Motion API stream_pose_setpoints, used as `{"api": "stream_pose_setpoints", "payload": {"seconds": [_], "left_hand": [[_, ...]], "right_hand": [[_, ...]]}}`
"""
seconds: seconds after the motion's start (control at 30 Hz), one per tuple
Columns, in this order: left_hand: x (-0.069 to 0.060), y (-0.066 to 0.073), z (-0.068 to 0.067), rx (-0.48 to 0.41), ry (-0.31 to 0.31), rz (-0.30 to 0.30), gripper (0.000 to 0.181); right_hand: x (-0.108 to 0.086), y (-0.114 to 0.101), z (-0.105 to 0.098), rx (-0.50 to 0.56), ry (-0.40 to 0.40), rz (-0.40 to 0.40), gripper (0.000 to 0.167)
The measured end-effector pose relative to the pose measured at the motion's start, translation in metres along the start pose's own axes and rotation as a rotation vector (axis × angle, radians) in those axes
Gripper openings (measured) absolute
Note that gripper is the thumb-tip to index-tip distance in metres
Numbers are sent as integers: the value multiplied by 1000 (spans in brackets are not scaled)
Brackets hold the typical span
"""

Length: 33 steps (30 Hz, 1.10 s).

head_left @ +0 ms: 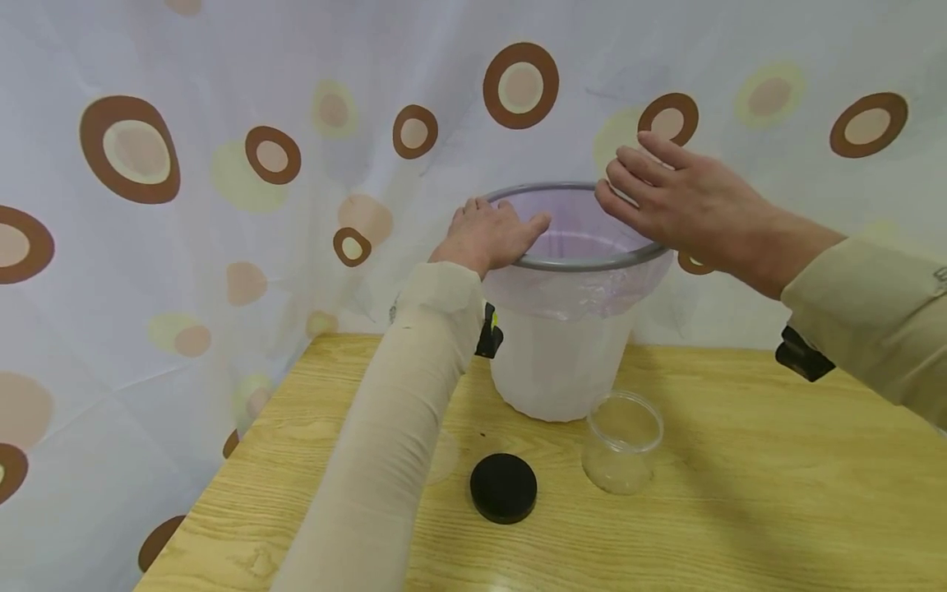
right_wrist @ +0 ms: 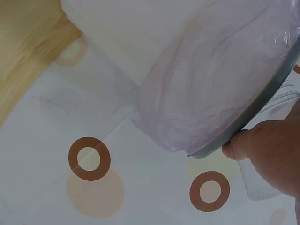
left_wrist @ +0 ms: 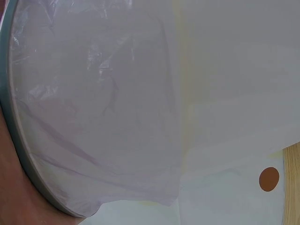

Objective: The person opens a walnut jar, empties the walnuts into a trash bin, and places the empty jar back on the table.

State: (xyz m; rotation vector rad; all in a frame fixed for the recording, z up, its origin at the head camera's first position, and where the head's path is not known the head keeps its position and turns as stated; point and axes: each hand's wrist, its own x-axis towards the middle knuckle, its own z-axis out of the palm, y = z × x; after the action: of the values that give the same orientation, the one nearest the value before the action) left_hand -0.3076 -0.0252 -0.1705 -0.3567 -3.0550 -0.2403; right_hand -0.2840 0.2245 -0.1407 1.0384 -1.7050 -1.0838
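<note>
A white bin (head_left: 558, 362) stands on the table, lined with a thin pinkish bag (head_left: 584, 296) under a grey rim ring (head_left: 592, 263). My left hand (head_left: 491, 230) rests on the rim's left side, its thumb over the opening. My right hand (head_left: 688, 193) is raised at the rim's right side with bent, spread fingers. In the right wrist view it holds a clear plastic jar (right_wrist: 258, 180), seen behind the thumb (right_wrist: 236, 143), with the ridged mouth nearer the bin. The head view barely shows this jar. Another clear jar (head_left: 621, 460) sits before the bin.
A round black lid (head_left: 503, 487) lies on the wooden table (head_left: 777, 460), left of the standing jar. A faint clear disc (head_left: 444, 456) shows partly beside my left sleeve (head_left: 377, 460). The patterned curtain (head_left: 296, 74) hangs behind and to the left.
</note>
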Motion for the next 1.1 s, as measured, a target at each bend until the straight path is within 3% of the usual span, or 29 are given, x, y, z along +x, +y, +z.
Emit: {"api": "stream_pose_setpoints", "payload": {"seconds": [0.3,0.53,0.6,0.73,0.83,0.97,1.1], "left_hand": [[2,3,-2,-7,3,3,81],[2,4,-1,-11,-4,12,78],[2,4,-1,-13,-4,11,78],[2,3,-1,-21,-9,10,77],[1,2,-1,-21,-19,7,78],[1,0,-2,-20,-34,1,80],[0,-1,-2,-28,-32,4,80]], "right_hand": [[-8,2,-6,78,-76,58,120],[-17,1,-5,213,-38,163,118],[-19,0,-5,257,-20,204,116],[-24,-1,-5,343,26,300,91],[-26,-1,-5,435,17,387,81],[-28,0,-8,568,-56,516,96],[-30,-1,-11,686,-112,625,99]]}}
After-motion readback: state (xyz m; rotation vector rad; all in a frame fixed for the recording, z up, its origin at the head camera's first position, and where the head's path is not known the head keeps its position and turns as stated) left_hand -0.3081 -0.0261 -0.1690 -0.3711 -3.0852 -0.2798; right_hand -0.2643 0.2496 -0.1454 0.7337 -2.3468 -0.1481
